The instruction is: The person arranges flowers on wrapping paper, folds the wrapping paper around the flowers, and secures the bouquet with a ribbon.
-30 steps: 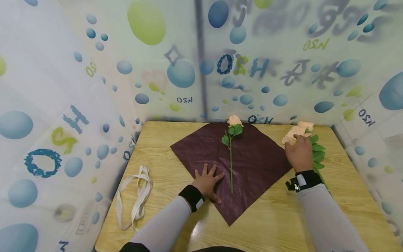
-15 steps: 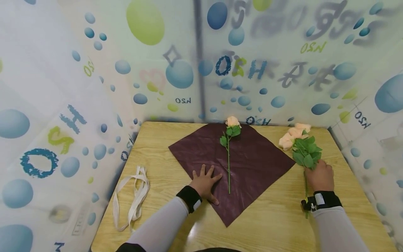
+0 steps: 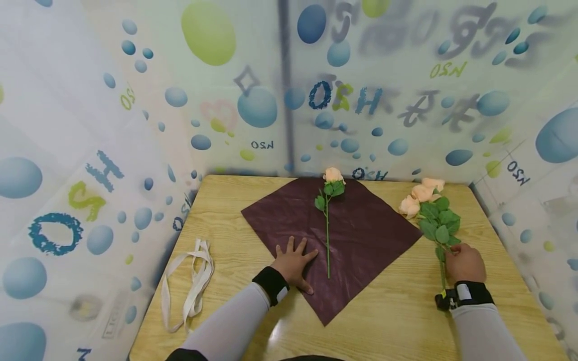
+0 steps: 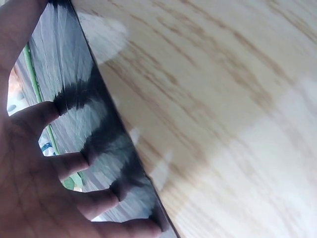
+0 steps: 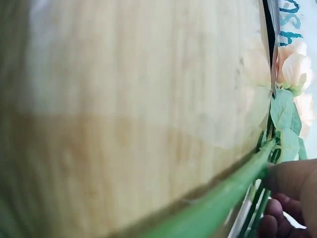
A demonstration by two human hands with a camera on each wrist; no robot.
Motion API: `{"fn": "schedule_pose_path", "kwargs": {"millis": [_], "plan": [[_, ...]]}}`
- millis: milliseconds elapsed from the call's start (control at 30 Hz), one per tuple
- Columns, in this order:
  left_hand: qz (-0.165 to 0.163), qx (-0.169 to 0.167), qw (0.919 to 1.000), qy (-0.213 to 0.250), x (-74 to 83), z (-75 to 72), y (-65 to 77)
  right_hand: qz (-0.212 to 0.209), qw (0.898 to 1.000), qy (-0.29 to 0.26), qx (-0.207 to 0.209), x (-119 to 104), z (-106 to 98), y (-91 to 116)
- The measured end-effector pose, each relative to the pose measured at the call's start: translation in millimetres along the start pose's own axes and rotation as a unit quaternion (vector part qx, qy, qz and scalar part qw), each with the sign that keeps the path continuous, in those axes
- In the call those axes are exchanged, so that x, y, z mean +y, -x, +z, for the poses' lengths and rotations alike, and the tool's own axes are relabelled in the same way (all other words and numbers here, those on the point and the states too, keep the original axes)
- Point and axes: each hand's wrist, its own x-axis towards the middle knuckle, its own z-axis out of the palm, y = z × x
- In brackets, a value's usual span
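My left hand [image 3: 293, 263] lies with fingers spread on a dark maroon wrapping sheet [image 3: 370, 225], near its lower left edge. In the left wrist view the fingertips press the sheet [image 4: 74, 74] beside the bare wood. A single peach rose [image 3: 327, 225] with a long green stem rests on the sheet, its bloom [image 3: 333, 175] toward the back. On the right, my right hand [image 3: 467, 263] pinches the stems of several peach roses [image 3: 422, 193] just below their leaves [image 3: 440, 220]. From the right wrist, thumb and curled fingers [image 5: 282, 213] show at the green stems [image 5: 218, 193].
A loosely looped white ribbon [image 3: 198, 281] lies at the left of the wooden table [image 3: 388, 321]. Printed curtains [image 3: 248, 50] hang behind the table and on both sides.
My right hand has moved from over the rose blooms down to the stems below the leaves and now grips there. The left hand keeps its place on the sheet.
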Motion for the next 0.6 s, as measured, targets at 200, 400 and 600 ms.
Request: {"fn": "schedule_pose_path", "kwargs": {"millis": [200,400,600], "plan": [[-0.004,-0.001,0.9999,-0.014,2.2,-2.2,2.3,0.009,0.999,-0.024,0.032,7.5,4.9,-0.1],[-0.005,-0.001,0.9998,-0.018,2.7,-2.3,2.6,0.009,1.000,-0.019,0.021,9.7,6.7,-1.1],[-0.005,0.000,0.9999,-0.014,1.7,-0.7,1.2,-0.029,0.999,-0.030,0.019,4.8,3.0,6.5]]}}
